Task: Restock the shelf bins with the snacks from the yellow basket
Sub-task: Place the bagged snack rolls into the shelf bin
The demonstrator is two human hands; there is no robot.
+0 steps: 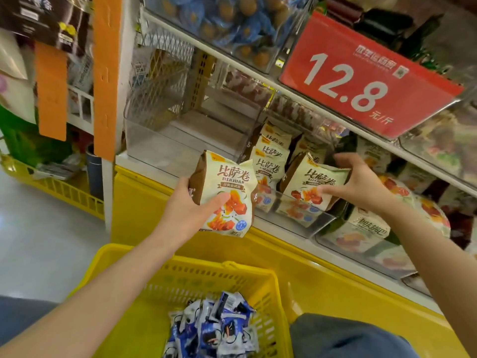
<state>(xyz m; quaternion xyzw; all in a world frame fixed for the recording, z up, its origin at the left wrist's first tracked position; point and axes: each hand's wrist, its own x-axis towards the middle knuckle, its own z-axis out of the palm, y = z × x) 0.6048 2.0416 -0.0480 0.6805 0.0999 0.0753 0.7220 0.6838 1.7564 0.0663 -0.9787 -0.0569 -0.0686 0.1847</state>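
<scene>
Over bin rim [291, 218], snack bag [313, 180]

left hand [188, 210], right hand [361, 184]: 2 | held Bisajuan packs [232, 177]: 2 | red price sign [361, 81]: 1

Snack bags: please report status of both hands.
Left hand grips Bisajuan bag, mid-air. Right hand places second Bisajuan bag in clear bin. Nothing in the way.
</scene>
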